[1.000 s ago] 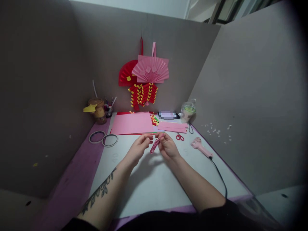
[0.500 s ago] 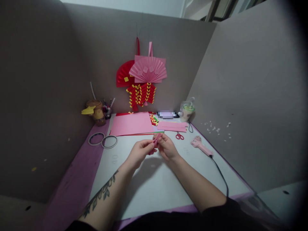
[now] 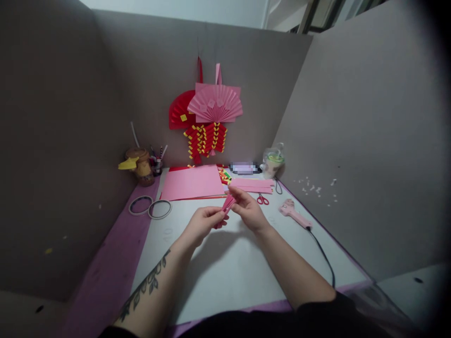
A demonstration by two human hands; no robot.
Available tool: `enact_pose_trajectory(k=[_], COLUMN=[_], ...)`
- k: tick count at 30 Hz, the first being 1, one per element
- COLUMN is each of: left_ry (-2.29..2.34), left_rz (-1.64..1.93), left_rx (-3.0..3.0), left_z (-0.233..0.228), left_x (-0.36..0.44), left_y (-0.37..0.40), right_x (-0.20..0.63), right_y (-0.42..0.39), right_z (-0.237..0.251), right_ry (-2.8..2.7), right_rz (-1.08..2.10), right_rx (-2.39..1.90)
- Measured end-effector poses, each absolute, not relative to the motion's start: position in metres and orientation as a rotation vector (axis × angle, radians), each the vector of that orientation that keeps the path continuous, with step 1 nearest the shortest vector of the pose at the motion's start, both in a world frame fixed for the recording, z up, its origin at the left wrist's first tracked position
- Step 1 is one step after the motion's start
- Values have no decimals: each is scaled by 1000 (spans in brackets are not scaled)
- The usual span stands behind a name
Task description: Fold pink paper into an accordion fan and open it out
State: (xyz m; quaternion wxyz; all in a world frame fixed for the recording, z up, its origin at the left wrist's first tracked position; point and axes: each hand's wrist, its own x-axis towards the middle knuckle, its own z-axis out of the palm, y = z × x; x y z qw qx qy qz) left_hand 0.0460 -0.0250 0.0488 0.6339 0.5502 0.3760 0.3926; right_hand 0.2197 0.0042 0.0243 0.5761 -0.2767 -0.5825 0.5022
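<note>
A small piece of pink paper (image 3: 229,202), with fold lines or cuts fanning at its upper end, is raised above the middle of the white work surface. My left hand (image 3: 206,220) pinches its lower end between thumb and fingers. Around the upper end, my right hand (image 3: 248,210) has its fingers stretched out and the thumb apart from them. Whether the right fingertips touch the paper I cannot tell. Just beyond my hands lie a large pink sheet (image 3: 192,182) and several pink paper strips (image 3: 252,184).
Red-handled scissors (image 3: 262,199) lie beside the strips. A pink glue gun (image 3: 296,216) with a black cord rests on the right. Two tape rolls (image 3: 159,209) lie left, near a brown cup (image 3: 143,166). Paper fans (image 3: 215,105) hang on the grey back panel.
My right hand has loosened its pinch on the pink paper, its fingers now stretched out. The paper's upper end shows more spread. My left hand keeps its hold.
</note>
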Motion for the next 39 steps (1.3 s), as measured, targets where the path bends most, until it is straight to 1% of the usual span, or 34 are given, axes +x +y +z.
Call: enact_pose_trajectory(k=[7,12,14,18,21,28,33,39], left_ry=[898,866,858,1006,1089,1069,1013,963], left_rz=[730,695,787,1118,1170,1067,1007,986], left_rx=[1353,1391,1435,1599,1714,1631,1558,1552], left_z=[50,52,52,53,52,48,47,46], left_x=[39,40,41,42,42,39,37,39], left_y=[-23,-24,-24,-24,-23,-19,-18,-17], right_x=[233,232,232,233,231,221,217,215], right_y=[2,1,1,2,0,-6,-4,-4], right_z=[32,34,35,36,37,36,31,28], right_ry=[-1432,-1456,-1457,-1458,-1458,-1520,-1561,-1539], right_rz=[1174,1135,1081,902,820,934,938,1018], right_rx=[-725,-731,-735,-693,-681,-666,-655,-619])
